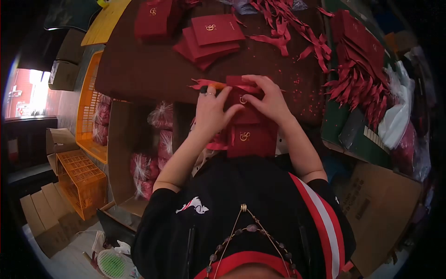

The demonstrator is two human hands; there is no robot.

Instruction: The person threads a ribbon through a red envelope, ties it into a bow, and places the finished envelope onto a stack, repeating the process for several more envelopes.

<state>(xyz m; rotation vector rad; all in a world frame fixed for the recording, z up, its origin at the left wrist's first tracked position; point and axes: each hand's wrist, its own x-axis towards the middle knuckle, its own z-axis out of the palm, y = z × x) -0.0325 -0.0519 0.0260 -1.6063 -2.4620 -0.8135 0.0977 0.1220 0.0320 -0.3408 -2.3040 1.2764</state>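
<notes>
A big brown table fills the far part of the scene. To its left stands an orange crate, and another orange crate sits lower down near some brown cardboard boxes. A big open cardboard box sits near the left side of the table edge, with clear bags of red things inside it. On the right, a flat cardboard sheet lies low down. On the far right part of the table is a big heap of red envelopes with ribbons. Loose red ribbons lie in a tangle on the far side. A stack of flat red envelopes sits in the far middle, and one more red pile is just left of it. Right at the near edge of the table, in the middle, is a red envelope with a gold mark, standing on top of another one. The left hand grips its left side with bent fingers. The right hand presses on its top, fingers curled over a red ribbon that pokes out to the left. Nothing blocks the hands; the table in front of them is bare but for tiny red bits.
</notes>
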